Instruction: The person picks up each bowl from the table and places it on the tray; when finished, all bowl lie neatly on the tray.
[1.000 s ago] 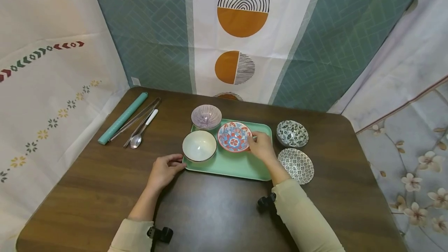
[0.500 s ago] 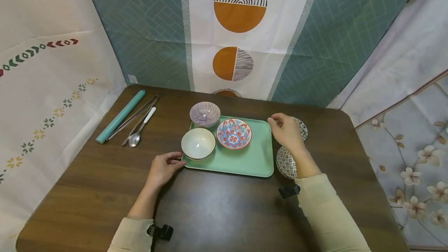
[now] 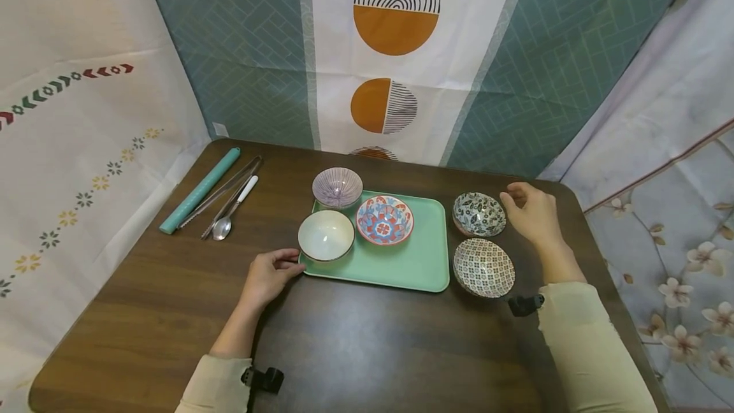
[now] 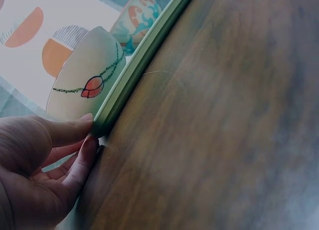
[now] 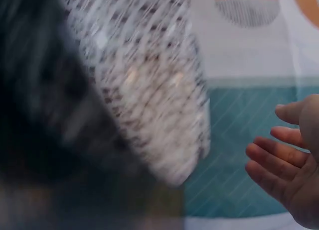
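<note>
My left hand (image 3: 271, 278) pinches the near left corner of a green tray (image 3: 395, 269); in the left wrist view the thumb (image 4: 70, 130) and fingertips meet at its rim. A cream bowl (image 3: 326, 236) and a red-and-blue patterned bowl (image 3: 385, 220) stand on the tray. Behind them, a purple striped bowl (image 3: 337, 188) sits at its far left corner. My right hand (image 3: 534, 212) is in the air just right of a dark leaf-patterned bowl (image 3: 479, 214), holding nothing, its fingers loosely bent. Nearer me stands a checked bowl (image 3: 484, 268), blurred in the right wrist view.
At the table's left lie a teal cylindrical stick (image 3: 201, 191), metal tongs (image 3: 220, 191) and a spoon (image 3: 222, 228) with a white handle. Printed cloths (image 3: 258, 62) hang behind and beside the brown table (image 3: 355, 349).
My right hand has let go of the red-and-blue bowl on the tray and moved right, past the leaf-patterned bowl. The left hand has stayed at the tray corner.
</note>
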The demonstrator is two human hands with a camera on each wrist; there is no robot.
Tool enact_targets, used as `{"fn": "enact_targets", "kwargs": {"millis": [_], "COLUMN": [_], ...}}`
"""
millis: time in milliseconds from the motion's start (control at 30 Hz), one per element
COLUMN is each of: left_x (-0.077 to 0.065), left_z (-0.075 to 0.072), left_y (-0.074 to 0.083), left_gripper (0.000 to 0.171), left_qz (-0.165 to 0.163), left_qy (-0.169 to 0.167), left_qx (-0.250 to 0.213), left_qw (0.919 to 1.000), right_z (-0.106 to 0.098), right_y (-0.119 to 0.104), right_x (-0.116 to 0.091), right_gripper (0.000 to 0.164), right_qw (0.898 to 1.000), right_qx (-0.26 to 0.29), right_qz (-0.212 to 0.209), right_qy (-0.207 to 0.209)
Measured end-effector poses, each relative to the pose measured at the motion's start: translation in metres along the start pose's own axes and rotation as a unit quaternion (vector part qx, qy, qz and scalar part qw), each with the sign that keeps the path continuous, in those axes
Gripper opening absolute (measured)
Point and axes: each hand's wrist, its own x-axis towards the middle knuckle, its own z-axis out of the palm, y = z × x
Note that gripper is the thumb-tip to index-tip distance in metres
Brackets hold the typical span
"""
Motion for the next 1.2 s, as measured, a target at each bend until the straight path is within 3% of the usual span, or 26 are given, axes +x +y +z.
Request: {"fn": "enact_targets", "kwargs": {"millis": [267, 567, 900, 1100, 1200], "left_x": [-0.001, 0.000, 0.000, -0.001, -0.001], "left_z": [0.000, 0.001, 0.000, 0.000, 0.000], "left_y": [-0.001, 0.000, 0.000, 0.001, 0.001], "left_gripper": [0.031, 0.031, 0.031, 0.031, 0.032], "left_qz": [-0.002, 0.003, 0.002, -0.001, -0.005], "left_qy": [-0.003, -0.003, -0.005, -0.004, -0.003], "left_qx": [0.002, 0.002, 0.011, 0.009, 0.010], "left_qw": [1.0000, 1.0000, 0.9999, 1.0000, 0.9999], "right_z": [0.016, 0.030, 0.033, 0.016, 0.007], "right_y": [0.038, 0.053, 0.056, 0.043, 0.031], "right_x": [-0.016, -0.019, -0.016, -0.006, 0.001], "right_gripper": [0.040, 0.049, 0.037, 0.039, 0.040], "right_qw": [0.999, 0.994, 0.993, 0.986, 0.986], "right_qx": [-0.001, -0.001, 0.012, 0.081, 0.080], "right_qz": [0.022, 0.080, 0.072, 0.089, 0.080], "right_qy": [-0.031, -0.079, -0.097, -0.118, -0.120]}}
